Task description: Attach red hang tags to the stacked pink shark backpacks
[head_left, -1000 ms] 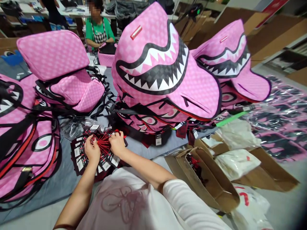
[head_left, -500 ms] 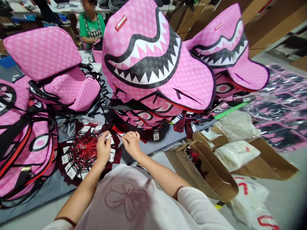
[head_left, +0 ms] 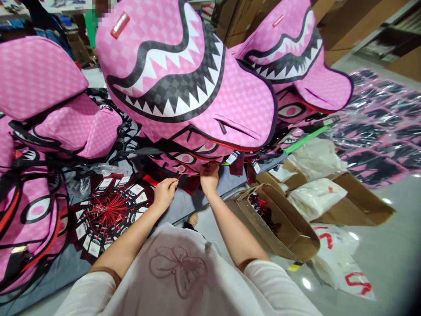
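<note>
My left hand (head_left: 165, 193) is pinched at the fingertips on a thin red string, just in front of the big pink backpack (head_left: 243, 96) with a toothed shark mouth. My right hand (head_left: 209, 179) is closed at the backpack's lower front edge; its fingers are partly hidden, with something dark at them. Left of my hands, a ring of black hang tags (head_left: 94, 248) with white labels lies fanned around a bunch of red strings (head_left: 110, 208). A red tag (head_left: 150, 180) lies beside the ring. Dark red tags (head_left: 236, 164) hang from the backpack's front edge.
Pink backpacks (head_left: 36, 210) lie at the left, and another shark-mouth backpack (head_left: 329, 87) stands behind right. Below the table's right edge are an open cardboard box (head_left: 296, 237) and white plastic bags (head_left: 317, 197). Plastic-wrapped pink bags (head_left: 378, 131) cover the floor at right.
Both hands have left the ring of tags and moved right toward the backpack, the right hand reaching its lower edge. The view has swung to the right.
</note>
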### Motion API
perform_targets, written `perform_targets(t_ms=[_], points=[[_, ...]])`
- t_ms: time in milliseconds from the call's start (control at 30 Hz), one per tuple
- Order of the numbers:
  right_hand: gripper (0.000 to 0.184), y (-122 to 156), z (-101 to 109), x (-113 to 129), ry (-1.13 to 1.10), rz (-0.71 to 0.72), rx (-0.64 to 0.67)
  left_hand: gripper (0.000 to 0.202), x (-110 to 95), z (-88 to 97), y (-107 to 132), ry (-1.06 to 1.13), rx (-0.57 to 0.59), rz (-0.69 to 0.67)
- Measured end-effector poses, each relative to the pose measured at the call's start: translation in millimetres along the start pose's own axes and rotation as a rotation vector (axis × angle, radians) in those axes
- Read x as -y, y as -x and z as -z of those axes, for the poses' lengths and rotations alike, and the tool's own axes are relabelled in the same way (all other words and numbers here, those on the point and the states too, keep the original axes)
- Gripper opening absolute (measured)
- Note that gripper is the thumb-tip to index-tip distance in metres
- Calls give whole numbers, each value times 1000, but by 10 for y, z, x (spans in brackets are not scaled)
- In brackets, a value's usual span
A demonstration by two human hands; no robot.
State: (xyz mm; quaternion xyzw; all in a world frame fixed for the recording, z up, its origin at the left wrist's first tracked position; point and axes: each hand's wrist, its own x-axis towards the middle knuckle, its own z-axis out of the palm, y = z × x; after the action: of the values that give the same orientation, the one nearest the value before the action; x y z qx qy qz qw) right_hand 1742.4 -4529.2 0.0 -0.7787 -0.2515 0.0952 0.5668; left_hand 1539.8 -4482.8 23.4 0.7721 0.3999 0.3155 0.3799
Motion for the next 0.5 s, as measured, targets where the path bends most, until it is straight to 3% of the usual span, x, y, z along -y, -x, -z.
perform_targets(t_ms=[133,233,367,500], points=[[31,-208,77,-75,-69,87,129,23,-67,-113,-146,-104,8,-22],[31,-301,219,-143,-230,69,228,24,-63,-140,-232,-152,35,-1],[35,-322,366,-310,-396,-226,216,25,-44,-176,-332,-195,85,49],[24,-171,282,-464,-450,-494,191,24,-79,-214,-433,-233,116,63]])
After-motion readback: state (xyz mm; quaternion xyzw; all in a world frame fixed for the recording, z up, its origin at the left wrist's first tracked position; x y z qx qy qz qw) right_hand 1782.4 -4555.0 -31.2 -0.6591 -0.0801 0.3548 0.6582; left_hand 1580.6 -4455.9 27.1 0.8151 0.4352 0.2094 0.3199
